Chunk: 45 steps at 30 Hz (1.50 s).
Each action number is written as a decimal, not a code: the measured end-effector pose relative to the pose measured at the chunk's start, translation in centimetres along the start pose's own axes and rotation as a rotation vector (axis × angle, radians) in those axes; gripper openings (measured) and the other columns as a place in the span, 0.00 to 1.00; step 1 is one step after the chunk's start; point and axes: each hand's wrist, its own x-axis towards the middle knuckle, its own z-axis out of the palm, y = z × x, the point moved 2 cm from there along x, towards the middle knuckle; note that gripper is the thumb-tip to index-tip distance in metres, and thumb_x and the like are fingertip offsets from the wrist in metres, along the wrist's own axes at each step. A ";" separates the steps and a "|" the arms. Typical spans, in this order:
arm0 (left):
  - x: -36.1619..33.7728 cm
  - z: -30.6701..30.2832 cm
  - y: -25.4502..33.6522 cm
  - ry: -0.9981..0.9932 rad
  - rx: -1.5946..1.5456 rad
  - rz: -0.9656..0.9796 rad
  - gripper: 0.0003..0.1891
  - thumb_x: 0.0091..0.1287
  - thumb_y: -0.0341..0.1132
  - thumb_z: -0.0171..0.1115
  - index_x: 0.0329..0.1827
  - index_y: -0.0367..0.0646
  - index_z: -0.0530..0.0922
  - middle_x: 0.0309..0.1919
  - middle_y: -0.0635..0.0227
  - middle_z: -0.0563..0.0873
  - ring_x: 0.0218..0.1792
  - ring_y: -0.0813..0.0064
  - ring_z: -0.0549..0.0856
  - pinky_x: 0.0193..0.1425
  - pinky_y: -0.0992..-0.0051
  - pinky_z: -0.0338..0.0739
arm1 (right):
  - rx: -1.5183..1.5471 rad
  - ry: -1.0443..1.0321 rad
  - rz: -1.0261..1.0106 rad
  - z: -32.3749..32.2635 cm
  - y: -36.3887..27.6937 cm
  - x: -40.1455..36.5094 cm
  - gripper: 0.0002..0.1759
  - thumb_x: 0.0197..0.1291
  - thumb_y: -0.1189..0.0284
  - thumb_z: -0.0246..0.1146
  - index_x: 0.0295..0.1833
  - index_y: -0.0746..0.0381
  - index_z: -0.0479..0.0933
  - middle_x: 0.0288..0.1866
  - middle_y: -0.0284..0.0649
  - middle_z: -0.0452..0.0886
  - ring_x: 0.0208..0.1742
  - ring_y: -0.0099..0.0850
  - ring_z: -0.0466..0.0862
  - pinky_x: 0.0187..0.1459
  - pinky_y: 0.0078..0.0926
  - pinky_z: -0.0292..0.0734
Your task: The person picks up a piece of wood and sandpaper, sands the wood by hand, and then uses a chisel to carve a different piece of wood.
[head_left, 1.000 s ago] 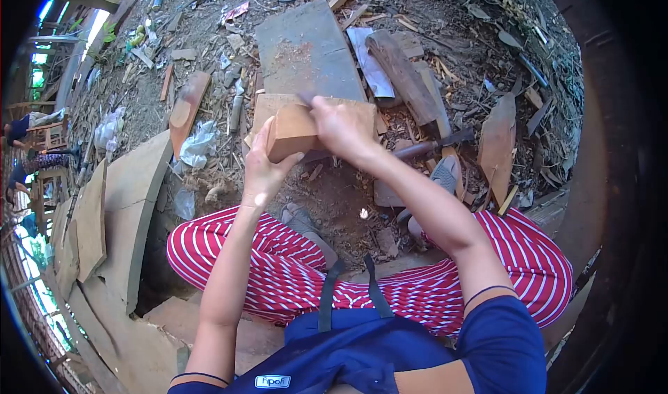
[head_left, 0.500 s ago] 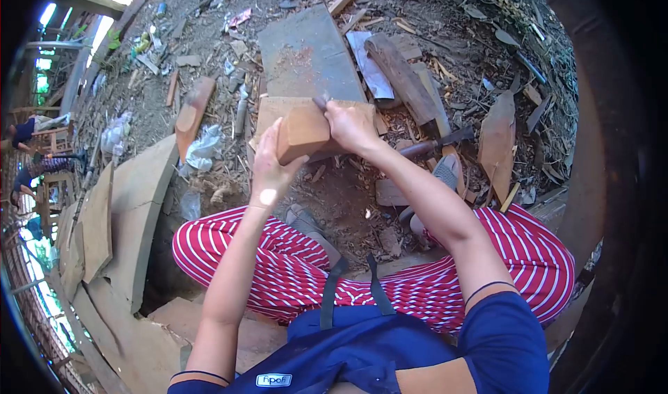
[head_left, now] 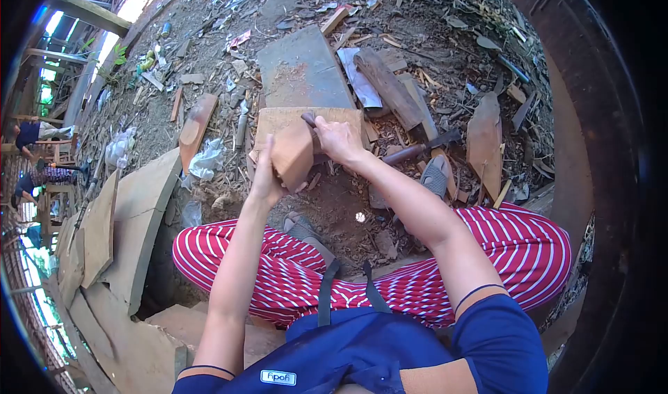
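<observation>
My left hand (head_left: 265, 178) grips a reddish-brown wooden block (head_left: 291, 152) with angled, flat-cut faces, its fingers along the left side and underneath. The block is tilted, close over the near edge of a pale wooden work block (head_left: 275, 119). Closed fingers of my right hand (head_left: 339, 141) hold a short dark rod-like piece (head_left: 308, 118) at the block's upper right edge. Most of that piece is hidden by the hand, and I cannot tell what kind of tool it is.
Behind the work block lies a grey plank (head_left: 306, 60) with reddish shavings. A dark-headed tool with a wooden handle (head_left: 406, 154) rests at the right. A pointed wood piece (head_left: 197, 124), plastic bags (head_left: 207, 159) and large boards (head_left: 136, 220) lie left. People (head_left: 31, 135) sit far left.
The wooden block has turned and tilted in my left hand, showing more of its angled face. My right hand stays at its upper right edge. The whole view has shifted slightly.
</observation>
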 end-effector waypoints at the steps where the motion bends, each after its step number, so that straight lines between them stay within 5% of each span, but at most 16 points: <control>1: 0.6 -0.1 -0.6 -0.001 -0.004 0.008 0.35 0.67 0.64 0.56 0.71 0.56 0.66 0.62 0.62 0.75 0.62 0.62 0.75 0.57 0.46 0.73 | 0.031 0.001 0.013 -0.3 -0.2 0.1 0.13 0.67 0.67 0.50 0.48 0.65 0.73 0.34 0.58 0.84 0.38 0.57 0.85 0.41 0.55 0.78; 4: 1.5 0.5 -1.1 0.143 0.158 0.149 0.34 0.63 0.46 0.67 0.70 0.48 0.65 0.59 0.62 0.78 0.59 0.65 0.78 0.59 0.56 0.74 | 0.121 -0.027 0.182 -2.0 -0.4 0.1 0.15 0.69 0.62 0.50 0.49 0.63 0.73 0.37 0.61 0.83 0.42 0.59 0.84 0.45 0.57 0.77; 9: 0.4 2.4 2.1 0.140 0.196 0.313 0.36 0.62 0.42 0.68 0.72 0.43 0.63 0.60 0.59 0.77 0.60 0.66 0.78 0.62 0.62 0.74 | 0.297 0.069 0.227 0.1 3.0 1.3 0.20 0.70 0.56 0.49 0.50 0.63 0.72 0.40 0.64 0.82 0.45 0.62 0.82 0.48 0.59 0.74; 12: 1.2 3.2 4.7 0.265 0.731 0.568 0.41 0.55 0.42 0.73 0.71 0.39 0.66 0.62 0.53 0.76 0.60 0.64 0.78 0.63 0.68 0.73 | 0.313 0.118 0.214 0.4 3.3 1.5 0.20 0.71 0.56 0.48 0.49 0.63 0.72 0.40 0.64 0.81 0.44 0.63 0.81 0.48 0.59 0.73; 18: 2.9 2.8 3.9 0.207 0.596 0.276 0.44 0.56 0.42 0.73 0.74 0.37 0.62 0.64 0.52 0.74 0.62 0.64 0.76 0.65 0.68 0.71 | 0.322 0.196 0.237 0.2 3.2 1.2 0.19 0.71 0.57 0.50 0.47 0.63 0.72 0.37 0.63 0.81 0.43 0.63 0.81 0.46 0.60 0.72; 28: 2.0 -0.1 3.8 0.234 0.566 0.304 0.46 0.57 0.51 0.71 0.74 0.38 0.61 0.67 0.48 0.70 0.68 0.62 0.71 0.69 0.66 0.67 | 0.357 0.242 0.215 -0.3 2.6 0.7 0.18 0.71 0.58 0.51 0.45 0.64 0.72 0.36 0.62 0.81 0.41 0.62 0.81 0.43 0.57 0.73; 31: 1.3 0.7 3.7 0.353 0.772 0.402 0.52 0.52 0.55 0.73 0.76 0.38 0.58 0.67 0.45 0.70 0.69 0.57 0.70 0.72 0.63 0.64 | 0.333 0.260 0.222 -0.7 2.4 0.7 0.18 0.70 0.58 0.51 0.44 0.64 0.72 0.35 0.61 0.81 0.40 0.62 0.81 0.42 0.57 0.73; 35: 0.5 1.8 3.5 0.231 1.143 0.322 0.58 0.50 0.57 0.73 0.79 0.44 0.48 0.72 0.41 0.62 0.72 0.54 0.65 0.75 0.62 0.57 | 0.227 0.302 0.216 -3.0 -0.5 0.5 0.15 0.70 0.59 0.53 0.43 0.62 0.73 0.30 0.59 0.82 0.36 0.60 0.83 0.39 0.58 0.75; 39: 1.8 0.7 2.8 0.320 0.967 0.247 0.58 0.51 0.58 0.70 0.79 0.43 0.46 0.67 0.43 0.69 0.69 0.54 0.69 0.71 0.62 0.64 | 0.192 0.296 0.222 -0.6 -2.8 0.2 0.13 0.69 0.60 0.54 0.44 0.60 0.73 0.29 0.58 0.83 0.33 0.58 0.84 0.37 0.58 0.77; 41: 3.0 -0.9 2.3 0.202 0.854 0.249 0.52 0.58 0.53 0.66 0.79 0.46 0.45 0.63 0.45 0.71 0.58 0.61 0.78 0.51 0.68 0.79 | 0.249 0.185 0.196 -2.2 -4.8 -0.4 0.14 0.68 0.60 0.54 0.46 0.59 0.73 0.29 0.58 0.83 0.34 0.58 0.85 0.36 0.56 0.78; 43: 1.9 0.4 3.1 0.178 0.877 0.193 0.51 0.59 0.52 0.66 0.79 0.46 0.45 0.62 0.48 0.72 0.56 0.63 0.79 0.45 0.70 0.79 | 0.115 0.107 0.175 -2.3 -4.5 0.0 0.13 0.70 0.61 0.53 0.52 0.56 0.74 0.27 0.55 0.83 0.30 0.54 0.85 0.33 0.55 0.79; 45: 1.9 0.7 3.4 0.153 0.900 0.161 0.50 0.60 0.51 0.65 0.79 0.45 0.44 0.61 0.50 0.72 0.54 0.66 0.80 0.40 0.72 0.79 | 0.110 0.155 0.199 -3.6 -3.9 0.8 0.13 0.69 0.62 0.51 0.47 0.59 0.72 0.28 0.55 0.84 0.32 0.56 0.85 0.34 0.55 0.79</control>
